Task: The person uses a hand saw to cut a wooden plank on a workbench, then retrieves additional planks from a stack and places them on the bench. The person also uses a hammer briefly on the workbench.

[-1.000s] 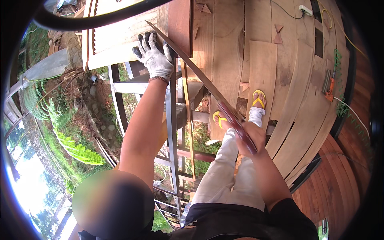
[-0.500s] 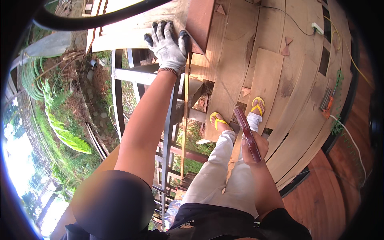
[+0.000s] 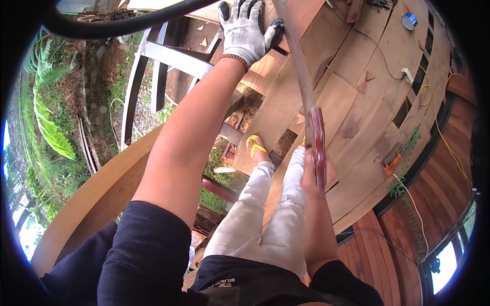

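My left hand, in a grey-white work glove with dark fingertips, lies flat with fingers spread on the pale wooden board at the top. A reddish-brown board adjoins it on the right. My bare right hand is closed round the dark red-brown handle of a handsaw. Its long blade points away from me, up to the reddish board just right of my glove. The blade is slightly blurred, and whether its teeth are in the wood I cannot tell.
Planks with gaps lie under my feet in yellow flip-flops. A metal frame stands open at left above plants. At right lie an orange-handled tool, a green coiled hose, cords, a white socket and a blue tin.
My view has shifted. The saw has gone from slanting to nearly upright, and its handle has moved away from me. My left hand keeps its flat hold on the board.
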`<state>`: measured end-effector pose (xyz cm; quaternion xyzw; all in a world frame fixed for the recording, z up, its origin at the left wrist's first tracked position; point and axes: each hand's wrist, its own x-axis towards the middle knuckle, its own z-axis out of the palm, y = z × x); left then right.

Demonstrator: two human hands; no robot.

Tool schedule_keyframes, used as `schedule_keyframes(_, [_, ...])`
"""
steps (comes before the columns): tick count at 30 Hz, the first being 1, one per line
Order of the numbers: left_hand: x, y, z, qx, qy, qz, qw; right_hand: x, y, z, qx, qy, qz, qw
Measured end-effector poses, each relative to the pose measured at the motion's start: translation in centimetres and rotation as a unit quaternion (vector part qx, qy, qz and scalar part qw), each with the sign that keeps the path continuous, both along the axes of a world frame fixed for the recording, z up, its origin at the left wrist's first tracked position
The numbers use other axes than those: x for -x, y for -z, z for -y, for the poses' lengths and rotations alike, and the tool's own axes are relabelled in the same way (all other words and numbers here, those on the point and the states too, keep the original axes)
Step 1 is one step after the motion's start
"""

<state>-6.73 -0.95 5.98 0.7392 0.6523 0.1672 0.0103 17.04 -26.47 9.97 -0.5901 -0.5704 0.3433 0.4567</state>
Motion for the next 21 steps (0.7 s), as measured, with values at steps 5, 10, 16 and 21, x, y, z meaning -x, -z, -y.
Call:
schedule_keyframes(5, [-0.5, 0.2, -0.5, 0.0, 0.019, 0.02, 1.0, 2.0, -0.4, -5.9, 0.013, -0.012, -0.011, 1.0])
schedule_keyframes(10, [0.6, 0.4, 0.1, 0.016, 0.029, -0.031, 0.999, -0.3, 0.8, 0.2, -0.065, -0.006, 0.02, 0.998])
schedule_keyframes(16, [-0.1, -0.3, -0.4, 0.02, 0.029, 0.015, 0.999, 2.3, 0.0, -7.2, 0.027, -0.012, -0.013, 0.999])
schedule_keyframes(21, [1.4, 2.0, 0.0, -0.066, 0.02, -0.01, 0.998, -0.4, -0.2, -0.5, -0.007, -0.033, 0.013, 0.999])
